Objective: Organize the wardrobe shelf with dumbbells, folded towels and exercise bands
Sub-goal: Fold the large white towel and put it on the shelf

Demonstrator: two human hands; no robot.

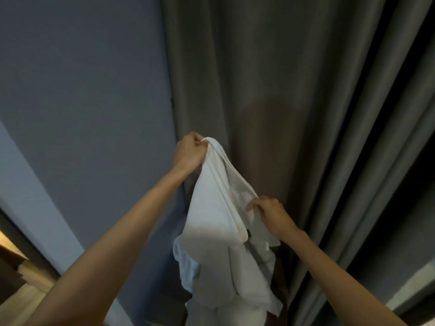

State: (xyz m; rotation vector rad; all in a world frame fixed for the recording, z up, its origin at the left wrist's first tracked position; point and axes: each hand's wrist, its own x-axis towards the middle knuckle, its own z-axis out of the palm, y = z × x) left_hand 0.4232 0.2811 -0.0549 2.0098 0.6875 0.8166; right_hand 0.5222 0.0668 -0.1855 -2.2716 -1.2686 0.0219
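Observation:
A white towel hangs unfolded in the air in front of me, its lower part drooping in loose folds. My left hand grips its top corner, raised high with the fingers curled round the cloth. Lower and to the right, my right hand pinches the towel's hemmed edge between thumb and fingers. A small dark tag shows on the hem near the right hand. No dumbbells, exercise bands or shelf are in view.
A grey curtain hangs in heavy folds right behind the towel. A blue-grey wall fills the left side. A wooden edge shows at the lower left, a pale ledge at the lower right.

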